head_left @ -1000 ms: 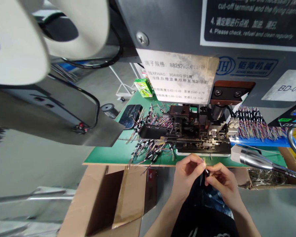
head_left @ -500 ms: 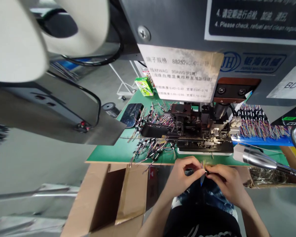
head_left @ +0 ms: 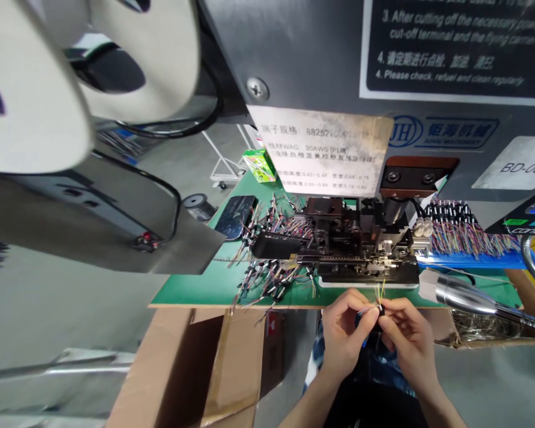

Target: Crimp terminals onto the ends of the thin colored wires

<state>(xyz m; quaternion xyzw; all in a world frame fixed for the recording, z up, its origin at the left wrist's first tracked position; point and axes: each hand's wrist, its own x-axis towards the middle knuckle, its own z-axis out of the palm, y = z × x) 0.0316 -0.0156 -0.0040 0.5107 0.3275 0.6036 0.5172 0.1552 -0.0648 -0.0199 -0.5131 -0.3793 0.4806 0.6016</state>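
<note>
A small wire harness (head_left: 380,292) with thin yellow and other coloured wires is pinched between my two hands, just in front of the table edge. My left hand (head_left: 348,327) grips it with thumb and forefinger, some wires running between the fingers. Its dark part is held by my right hand (head_left: 405,333), fingers closed and close to the left thumb. The yellow wire ends point up toward the crimping machine's applicator (head_left: 365,249), which stands just beyond the hands. Fingers cover most of the harness.
Many loose harnesses (head_left: 276,279) lie left of the applicator; more bundles (head_left: 455,232) fill a blue tray at right. A phone (head_left: 236,217) rests on the green table (head_left: 182,288). A flexible lamp (head_left: 463,292) reaches in from the right. Cardboard boxes (head_left: 241,368) stand below the edge.
Both hands have shifted slightly right and come closer together around the harness. Its yellow wires now stand out more above the fingers. The camera view has tilted up slightly.
</note>
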